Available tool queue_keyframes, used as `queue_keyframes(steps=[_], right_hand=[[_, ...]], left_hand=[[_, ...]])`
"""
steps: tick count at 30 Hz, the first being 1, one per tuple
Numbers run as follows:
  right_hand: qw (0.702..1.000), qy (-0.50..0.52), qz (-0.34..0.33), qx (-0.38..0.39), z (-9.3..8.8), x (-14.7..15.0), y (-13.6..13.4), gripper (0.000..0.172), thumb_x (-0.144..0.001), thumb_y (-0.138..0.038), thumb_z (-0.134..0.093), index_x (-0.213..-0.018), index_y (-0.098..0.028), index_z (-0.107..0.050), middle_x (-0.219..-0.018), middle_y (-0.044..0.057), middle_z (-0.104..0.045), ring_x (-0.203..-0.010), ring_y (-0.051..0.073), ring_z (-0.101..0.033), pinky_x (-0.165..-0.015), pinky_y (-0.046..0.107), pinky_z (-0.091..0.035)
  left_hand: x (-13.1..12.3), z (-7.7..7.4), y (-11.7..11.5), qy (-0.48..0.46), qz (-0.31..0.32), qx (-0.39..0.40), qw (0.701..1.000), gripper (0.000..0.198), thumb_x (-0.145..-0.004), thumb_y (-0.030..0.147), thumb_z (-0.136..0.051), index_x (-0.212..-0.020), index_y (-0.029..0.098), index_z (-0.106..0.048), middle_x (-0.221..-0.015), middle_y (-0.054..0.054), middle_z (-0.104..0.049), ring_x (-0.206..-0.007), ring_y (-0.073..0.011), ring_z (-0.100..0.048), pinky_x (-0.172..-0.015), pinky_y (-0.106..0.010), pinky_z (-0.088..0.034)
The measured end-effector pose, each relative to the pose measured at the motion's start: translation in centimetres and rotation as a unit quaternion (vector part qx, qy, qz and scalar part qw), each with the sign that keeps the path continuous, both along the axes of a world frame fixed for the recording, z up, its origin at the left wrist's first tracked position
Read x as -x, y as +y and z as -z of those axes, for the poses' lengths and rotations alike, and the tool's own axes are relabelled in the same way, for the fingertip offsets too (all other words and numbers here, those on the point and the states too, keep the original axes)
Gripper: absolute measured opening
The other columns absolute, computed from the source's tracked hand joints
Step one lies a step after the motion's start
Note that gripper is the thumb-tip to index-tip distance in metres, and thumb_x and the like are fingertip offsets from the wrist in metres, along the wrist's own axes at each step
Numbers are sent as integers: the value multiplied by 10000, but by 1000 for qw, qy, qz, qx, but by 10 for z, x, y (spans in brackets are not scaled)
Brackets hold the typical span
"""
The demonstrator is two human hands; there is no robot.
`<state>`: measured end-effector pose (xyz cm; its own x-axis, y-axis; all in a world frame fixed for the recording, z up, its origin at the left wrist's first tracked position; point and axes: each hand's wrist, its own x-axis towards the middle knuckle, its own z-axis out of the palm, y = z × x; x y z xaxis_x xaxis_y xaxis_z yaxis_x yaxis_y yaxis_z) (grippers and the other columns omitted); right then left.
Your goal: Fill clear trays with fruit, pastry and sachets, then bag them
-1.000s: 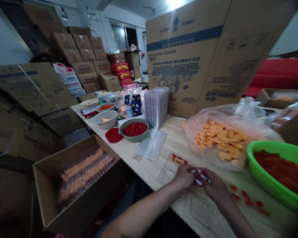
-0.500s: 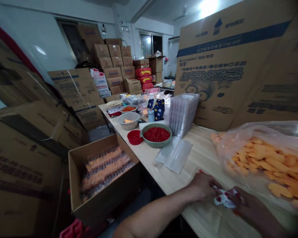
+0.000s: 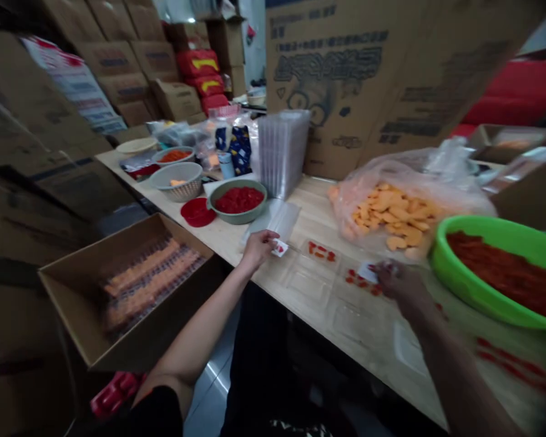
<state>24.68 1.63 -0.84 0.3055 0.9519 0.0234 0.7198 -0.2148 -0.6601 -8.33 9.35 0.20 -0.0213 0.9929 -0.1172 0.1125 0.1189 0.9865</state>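
Observation:
My left hand (image 3: 258, 247) is closed on a small white and red packet (image 3: 279, 247), held over the wooden table (image 3: 382, 340) beside a stack of clear plastic lids (image 3: 277, 220). My right hand (image 3: 398, 284) pinches another small white packet (image 3: 367, 272) above a clear plastic tray (image 3: 321, 285) that has small red pieces (image 3: 321, 251) in some of its compartments. The view is blurred by motion.
A green basin of red strips (image 3: 500, 267) stands at the right, a clear bag of orange snacks (image 3: 391, 209) behind the tray. A green bowl of red pieces (image 3: 238, 200), baskets and stacked clear trays (image 3: 282, 152) lie further back. An open cardboard box of packed trays (image 3: 136, 285) sits left of the table.
My hands were together on one bunch of white and red packets; now they are apart, the left moved out to the left with one packet, the right over the tray.

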Motion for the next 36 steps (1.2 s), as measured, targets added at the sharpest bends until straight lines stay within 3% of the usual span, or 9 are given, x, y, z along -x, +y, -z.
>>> queue_keyframes(steps=[5, 9, 15, 18, 21, 25, 28, 32, 36], right_hand=[[989, -113, -58, 80, 3, 48, 12, 144, -908, -228, -558, -828, -161, -656, -791, 71, -685, -709, 170, -592, -603, 256, -347], [973, -190, -104, 81, 0, 83, 14, 161, -899, -202, -546, -1000, -159, -664, -917, 96, -713, -830, 201, -646, -655, 259, -381], [901, -306, -303, 40, -16, 79, 22, 361, -830, -61, -515, -1157, -155, -636, -1122, 126, -660, -911, 225, -654, -716, 280, -425], [878, -277, -388, 45, -21, 74, 34, 322, -838, -85, -539, -1115, -183, -669, -1085, 113, -663, -936, 214, -644, -768, 268, -435], [934, -131, -333, 21, -22, 61, 44, 189, -849, -138, -551, -983, -174, -679, -948, 77, -680, -897, 186, -626, -802, 253, -439], [983, 29, -174, 50, -21, 31, 35, 250, -945, -292, -422, -919, -163, -635, -690, 14, -607, -592, 135, -529, -592, 232, -411], [982, -6, -160, 105, -16, 18, 12, 202, -911, -238, -460, -926, -163, -647, -734, 35, -642, -611, 139, -556, -589, 229, -399], [952, -199, -196, 123, -3, 29, -19, 219, -877, -197, -550, -1042, -117, -670, -1040, 151, -707, -941, 234, -650, -811, 286, -448], [963, -160, -192, 97, 3, 28, -33, 308, -952, -252, -513, -1203, -134, -647, -1187, 131, -692, -1094, 233, -629, -941, 302, -434]], left_hand=[[-20, 19, 1, 234, 92, -75, 965, 245, -741, 50, -622, -941, 139, -732, -705, 4, -674, -632, -117, -609, -621, -211, -462], [-42, 25, 5, 288, 107, -92, 947, 242, -781, 57, -596, -946, 160, -740, -793, -16, -716, -738, -147, -655, -717, -245, -496], [-58, 38, 3, 341, 131, -130, 922, 237, -800, 78, -599, -971, 166, -738, -978, -77, -679, -942, -218, -646, -887, -338, -508], [-57, 39, -11, 393, 142, -224, 881, 301, -892, 136, -524, -1141, 164, -690, -1171, -134, -610, -1111, -258, -589, -973, -407, -488], [-55, 37, -29, 413, 274, -338, 800, 371, -995, 293, -443, -1317, 182, -589, -1435, -158, -497, -1364, -297, -431, -1098, -474, -406], [-56, 40, -50, 434, 437, -364, 699, 596, -1014, 545, -343, -1508, 214, -387, -1629, -113, -274, -1529, -333, -138, -1214, -536, -201], [-59, 45, -55, 455, 448, -335, 693, 681, -1010, 598, -282, -1555, 190, -280, -1639, -127, -239, -1535, -315, -120, -1230, -516, -156], [-60, 49, -52, 457, 426, -332, 707, 766, -989, 633, -314, -1541, 103, -296, -1639, -202, -176, -1541, -313, -76, -1228, -471, -189], [-61, 46, -53, 464, 439, -329, 695, 704, -1021, 578, -261, -1551, 115, -278, -1607, -186, -293, -1527, -275, -184, -1238, -465, -155]])
